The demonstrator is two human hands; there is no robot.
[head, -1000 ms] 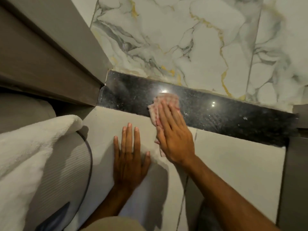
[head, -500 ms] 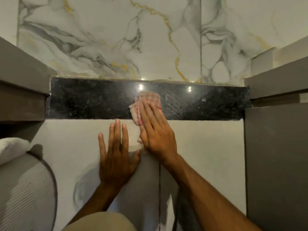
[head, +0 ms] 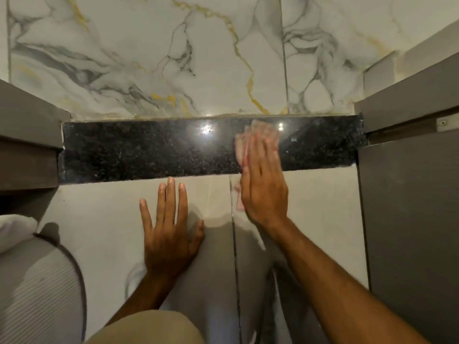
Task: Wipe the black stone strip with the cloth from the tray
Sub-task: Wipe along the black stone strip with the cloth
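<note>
Fingers (head: 258, 155) of the right hand (head: 263, 184) lie straight and close together, pressed flat on the pink checked cloth (head: 255, 135), which sits on the right part of the black stone strip (head: 149, 150); half a second ago hand and cloth were nearer the strip's middle, just above the other hand, so they have slid to the right. The cloth is smeared with motion, and most of it is covered by the palm: only a fringe shows past the fingertips and a small flap at the hand's left edge, hanging over the pale floor tile (head: 99, 219). The left hand (head: 169, 229) has stayed put, palm down on the tile just short of the strip, fingers loosely spread, thumb out to the side, gripping nothing. Both forearms reach forward from the bottom of the view, the right one running in from the lower right corner. A ribbed grey tray (head: 37, 289) is cut off at the lower left, with something white, perhaps a towel (head: 12, 232), lying on its far end. Grey door frames close in the strip at both ends
</note>
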